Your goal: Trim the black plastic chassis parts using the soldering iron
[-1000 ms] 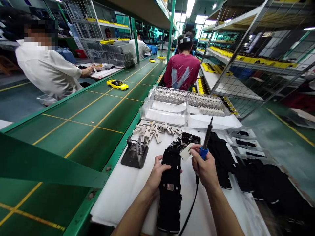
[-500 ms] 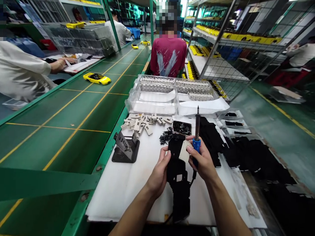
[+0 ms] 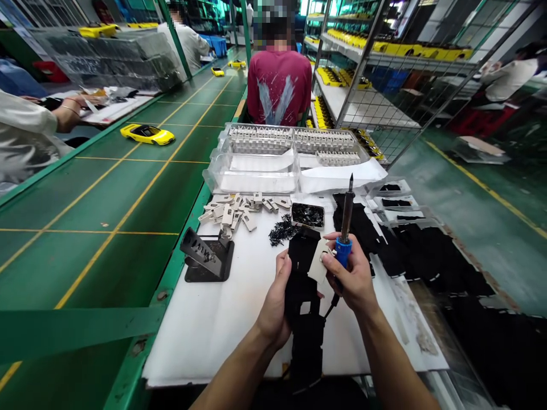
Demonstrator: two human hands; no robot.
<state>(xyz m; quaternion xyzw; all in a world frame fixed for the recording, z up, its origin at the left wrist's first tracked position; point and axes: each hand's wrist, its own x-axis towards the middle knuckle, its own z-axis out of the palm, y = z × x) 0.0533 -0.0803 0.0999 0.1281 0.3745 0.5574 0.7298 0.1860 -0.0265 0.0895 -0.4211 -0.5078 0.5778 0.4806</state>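
Note:
My left hand (image 3: 276, 299) is closed on the left edge of a long, flat black panel (image 3: 304, 293) with cut-outs. In my right hand (image 3: 352, 273) is a soldering iron (image 3: 344, 239), its blue handle in the fingers and its tip pointing up. The same hand pinches a small off-white plastic piece (image 3: 317, 262) against the panel's right side; whether the two are joined I cannot tell. Ahead of the panel lie a small box of black bits (image 3: 307, 215) and a loose heap of black slivers (image 3: 282, 229). A metal iron stand (image 3: 208, 259) is to the left.
Several off-white pieces (image 3: 231, 212) lie behind the stand. Clear trays (image 3: 256, 182) stand at the table's far end. Black panels (image 3: 431, 250) are piled on the right. A yellow toy car (image 3: 147, 134) sits on the green conveyor (image 3: 102, 199). A co-worker in red (image 3: 280, 85) sits ahead.
The view has shifted slightly, so the table and surroundings sit differently in the picture. The iron tilts a little more to the right. Both hands keep their holds.

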